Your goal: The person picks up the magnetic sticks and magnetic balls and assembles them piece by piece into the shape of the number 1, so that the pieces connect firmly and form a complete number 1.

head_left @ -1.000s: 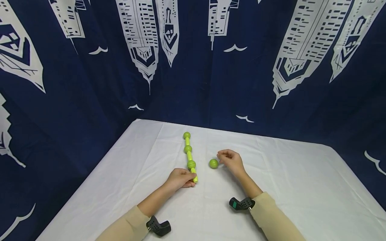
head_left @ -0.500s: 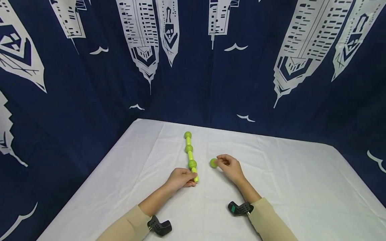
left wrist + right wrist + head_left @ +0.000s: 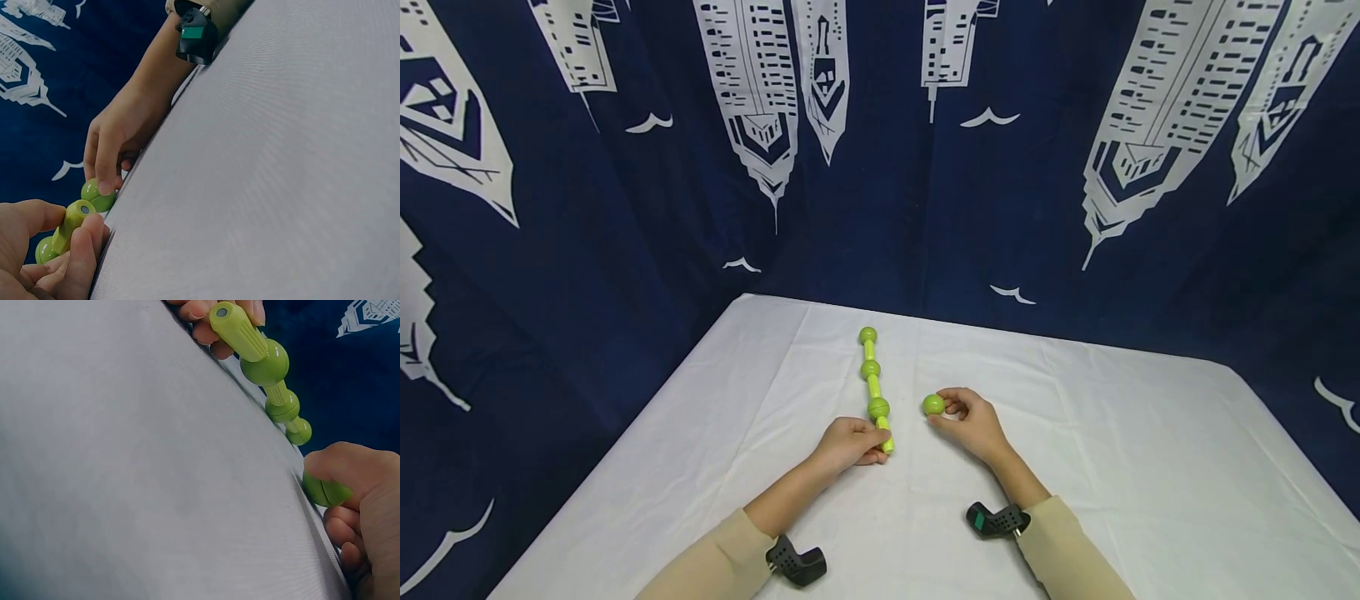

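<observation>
A chain of green balls and ribbed yellow-green rods [image 3: 874, 387] lies on the table, running away from me. At its near end, my left hand [image 3: 846, 443] pinches the last rod [image 3: 239, 331] between thumb and fingers. That rod's free end shows a small grey round spot. To the right of the chain, my right hand [image 3: 976, 425] grips a loose green ball [image 3: 933, 405] with thumb and fingertips. A seam line crosses this ball [image 3: 325, 490] in the right wrist view. A short gap separates it from the chain.
White cloth covers the table [image 3: 1120, 467]. Behind it hangs a dark blue curtain [image 3: 880, 217] printed with white buildings and birds. Both wrists carry black camera mounts [image 3: 997, 520] near the beige sleeves.
My right hand has come slightly left and nearer, and its fingers have closed round the loose ball. The left hand keeps its hold on the rod, and the chain stays in place.
</observation>
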### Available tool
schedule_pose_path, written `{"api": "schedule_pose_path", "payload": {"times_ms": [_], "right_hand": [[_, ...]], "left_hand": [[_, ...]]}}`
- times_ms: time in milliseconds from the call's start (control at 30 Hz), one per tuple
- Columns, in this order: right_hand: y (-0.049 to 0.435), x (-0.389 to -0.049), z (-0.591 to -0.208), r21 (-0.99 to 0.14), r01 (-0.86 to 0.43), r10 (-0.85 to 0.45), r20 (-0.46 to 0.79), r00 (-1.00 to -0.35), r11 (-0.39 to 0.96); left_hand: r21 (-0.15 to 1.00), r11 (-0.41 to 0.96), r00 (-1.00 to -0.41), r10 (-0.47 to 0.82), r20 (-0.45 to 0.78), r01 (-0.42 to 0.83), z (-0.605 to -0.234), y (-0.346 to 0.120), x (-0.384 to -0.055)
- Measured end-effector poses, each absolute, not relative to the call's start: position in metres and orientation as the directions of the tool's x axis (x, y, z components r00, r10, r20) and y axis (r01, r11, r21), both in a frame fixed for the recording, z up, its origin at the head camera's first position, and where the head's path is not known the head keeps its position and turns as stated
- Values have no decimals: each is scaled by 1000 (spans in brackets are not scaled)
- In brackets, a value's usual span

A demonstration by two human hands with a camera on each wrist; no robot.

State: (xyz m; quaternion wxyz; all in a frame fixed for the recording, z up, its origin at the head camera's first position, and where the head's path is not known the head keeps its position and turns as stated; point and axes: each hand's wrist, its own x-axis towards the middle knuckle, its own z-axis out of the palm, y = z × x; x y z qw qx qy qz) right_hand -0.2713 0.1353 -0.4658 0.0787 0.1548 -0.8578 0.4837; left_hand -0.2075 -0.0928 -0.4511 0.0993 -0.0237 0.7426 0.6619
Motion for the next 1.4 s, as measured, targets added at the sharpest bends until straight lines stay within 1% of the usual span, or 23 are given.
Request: {"api": "schedule_pose_path", "payload": {"times_ms": [333,500,633,800,867,1100,1400], "right_hand": [[137,-273,-467,-783,-370,-198,313,-929,500],[136,-274,-468,-803,-340,-171,294,-941,490],[135,-273,-468,-829,-326,-164,282,-945,454],[135,-271,-465,-824,-394,-177,352,-919,407],[134,-269,-462,-823,-407,-187,361,-914,398],[133,-262,-450,-843,-319,-213,248,-945,433],[131,-247,-443,-839,-338,-275,236,-932,427]], "left_hand": [[977,136,-980,95,-178,-164,-453,-91,-208],[976,129,-978,91,-185,-173,-451,-92,-207],[976,130,-978,88,-190,-178,-449,-92,-206],[975,129,-977,85,-194,-182,-450,-92,-206],[975,128,-977,85,-194,-183,-450,-91,-206],[974,133,-977,81,-196,-184,-450,-91,-206],[974,131,-976,93,-198,-185,-449,-92,-206]]}}
